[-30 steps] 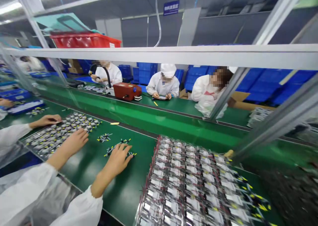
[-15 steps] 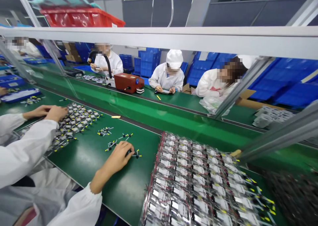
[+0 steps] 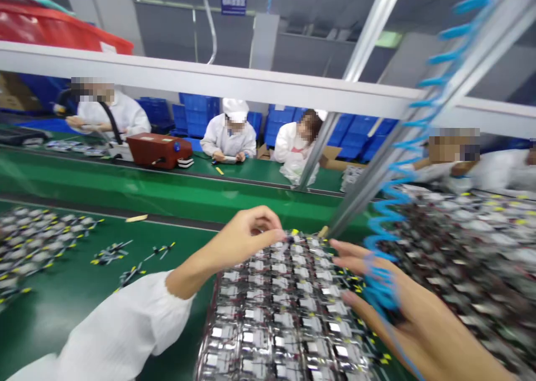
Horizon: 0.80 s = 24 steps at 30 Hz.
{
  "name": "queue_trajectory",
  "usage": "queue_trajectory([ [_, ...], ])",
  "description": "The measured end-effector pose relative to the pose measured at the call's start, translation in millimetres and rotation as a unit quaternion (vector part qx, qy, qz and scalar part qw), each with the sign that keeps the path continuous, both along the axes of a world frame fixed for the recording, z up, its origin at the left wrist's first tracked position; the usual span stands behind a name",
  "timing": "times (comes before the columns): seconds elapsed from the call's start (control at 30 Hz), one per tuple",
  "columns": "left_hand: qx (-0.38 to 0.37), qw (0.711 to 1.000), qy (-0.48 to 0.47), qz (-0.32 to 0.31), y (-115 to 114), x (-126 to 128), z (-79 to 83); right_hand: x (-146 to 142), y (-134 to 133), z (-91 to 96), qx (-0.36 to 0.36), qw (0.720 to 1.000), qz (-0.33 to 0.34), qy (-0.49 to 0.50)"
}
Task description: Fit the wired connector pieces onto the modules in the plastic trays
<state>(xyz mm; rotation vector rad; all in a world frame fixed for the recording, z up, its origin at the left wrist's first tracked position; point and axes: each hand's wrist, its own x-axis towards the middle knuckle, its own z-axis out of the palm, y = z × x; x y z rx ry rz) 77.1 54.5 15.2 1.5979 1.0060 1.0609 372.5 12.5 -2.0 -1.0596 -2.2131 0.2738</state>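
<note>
My left hand (image 3: 247,237), in a white sleeve, is over the far edge of a clear plastic tray (image 3: 201,352). Its thumb and fingers are closed on a small black part with a yellow tip (image 3: 294,233). Rows of white rectangular pieces (image 3: 281,301) with dark wires fill the tray. My right hand (image 3: 412,308) is at the tray's right side, fingers spread and apart. A blue coiled hose (image 3: 387,202) crosses in front of it. Beneath its fingers, several black parts with yellow tips (image 3: 371,336) lie along the tray's right edge.
Loose yellow-tipped parts (image 3: 111,252) lie on the green table (image 3: 84,308). A second filled tray is at the left, and a large dark stack of parts (image 3: 464,275) at the right. A slanted metal post (image 3: 355,180) rises behind my hands. Several people in white work across the bench.
My left hand has moved right from the loose parts on the table to the tray, carrying a small part. My right hand has come into view. The view has turned right.
</note>
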Motion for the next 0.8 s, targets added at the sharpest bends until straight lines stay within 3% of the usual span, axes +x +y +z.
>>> queue_trajectory([
  [0.1, -0.104, 0.981, -0.074, -0.145, 31.3, 65.7, -0.1, -19.6, 19.2, 16.7, 0.019, 1.0, -0.01, 0.006],
  [0.17, -0.164, 0.964, -0.093, -0.187, 50.4, 95.5, -10.4, -15.2, 32.0, 17.6, 0.013, 0.999, -0.033, 0.031],
  [0.23, -0.171, 0.959, -0.082, -0.212, 67.2, 113.4, -23.8, -2.1, 42.1, 10.9, -0.007, 0.998, -0.041, 0.046],
  [0.3, -0.097, 0.972, -0.024, -0.213, 81.9, 122.3, -38.1, 12.9, 51.6, -1.9, -0.028, 0.998, -0.042, 0.048],
  [0.37, 0.062, 0.975, 0.109, -0.182, 95.1, 124.7, -52.6, 25.9, 63.1, -18.8, -0.047, 0.996, -0.055, 0.047],
  [0.43, 0.23, 0.913, 0.3, -0.152, 107.0, 123.3, -67.5, 35.9, 76.9, -37.3, -0.083, 0.993, -0.069, 0.041],
  [0.5, 0.314, 0.827, 0.443, -0.146, 117.1, 120.2, -81.6, 42.8, 91.4, -54.1, -0.128, 0.989, -0.069, 0.034],
  [0.57, 0.33, 0.788, 0.495, -0.157, 124.9, 117.3, -93.6, 47.1, 105.6, -67.3, -0.149, 0.986, -0.066, 0.037],
  [0.8, 0.33, 0.802, 0.473, -0.156, 139.9, 110.5, -114.9, 48.1, 153.6, -96.2, -0.167, 0.98, -0.084, 0.072],
])
